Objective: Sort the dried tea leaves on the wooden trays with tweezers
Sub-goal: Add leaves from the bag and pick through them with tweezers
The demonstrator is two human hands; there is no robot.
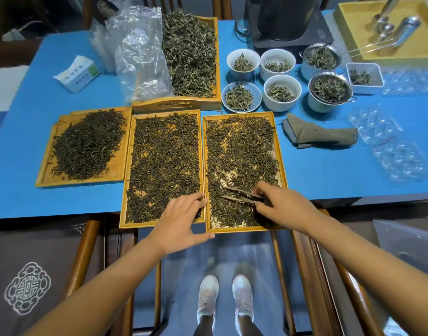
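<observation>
Three flat wooden trays of dark dried tea leaves lie side by side on the blue table: a left tray [46, 170] with a heap, a middle tray [128, 166] and a right tray [282, 163] with leaves spread thin. My right hand [284, 204] holds dark tweezers [240, 197] over the near part of the right tray, tips apart and pointing left just above the leaves. My left hand [181, 221] rests on the near edges where the middle and right trays meet, fingers on the rim, thumb at the front.
A deeper handled tray [176, 105] heaped with lighter leaves stands behind. Several white bowls [282, 93] and metal strainers [330, 88] with leaves sit at the back right. Also there: a folded grey cloth [319, 134], clear plastic bags [140, 52], a small box [77, 73], clear blister packs [399, 158].
</observation>
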